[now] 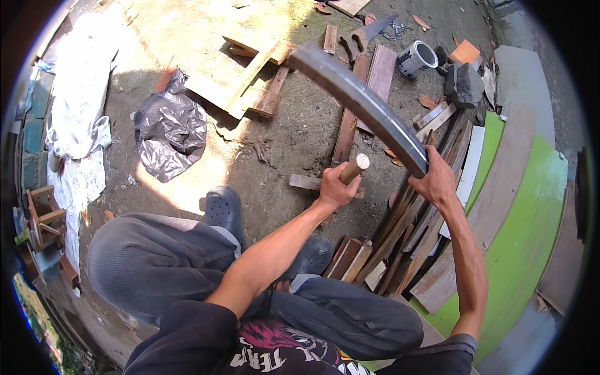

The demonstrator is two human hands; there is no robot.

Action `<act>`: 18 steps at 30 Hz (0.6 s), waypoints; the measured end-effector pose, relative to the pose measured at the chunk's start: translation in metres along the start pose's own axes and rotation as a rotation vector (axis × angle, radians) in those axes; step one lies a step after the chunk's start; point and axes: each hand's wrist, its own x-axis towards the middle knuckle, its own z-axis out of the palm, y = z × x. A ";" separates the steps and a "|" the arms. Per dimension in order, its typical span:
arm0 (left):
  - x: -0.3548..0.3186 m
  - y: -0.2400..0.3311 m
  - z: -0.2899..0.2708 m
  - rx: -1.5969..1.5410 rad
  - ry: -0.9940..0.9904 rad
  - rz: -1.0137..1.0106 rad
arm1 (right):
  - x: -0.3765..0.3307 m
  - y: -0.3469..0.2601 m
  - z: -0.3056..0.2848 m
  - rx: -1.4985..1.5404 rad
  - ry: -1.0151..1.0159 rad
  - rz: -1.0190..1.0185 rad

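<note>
Gripping: left hand (336, 189) fingers wrapped round wooden handle (354, 168).
Right hand (436, 179): fingers clasping curved metal bar (362, 100).
Progress: bar raised, planks (400, 244) untouched.

Left hand (335, 190) hides most of wooden handle (355, 167)

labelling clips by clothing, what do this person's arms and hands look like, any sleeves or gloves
Both hands are bare: no gloves, rings, watch or wristband show on the left hand or the right hand. Both forearms are bare too, lean and uncovered up past the elbows. The sleeves are short and dark, black or near it, part of a dark T-shirt with a pink and white print on the chest. No tattoos or markings are visible.
</note>
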 end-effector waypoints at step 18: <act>-0.018 -0.012 -0.001 0.034 -0.082 0.133 | -0.013 -0.008 -0.040 -0.082 -0.238 0.021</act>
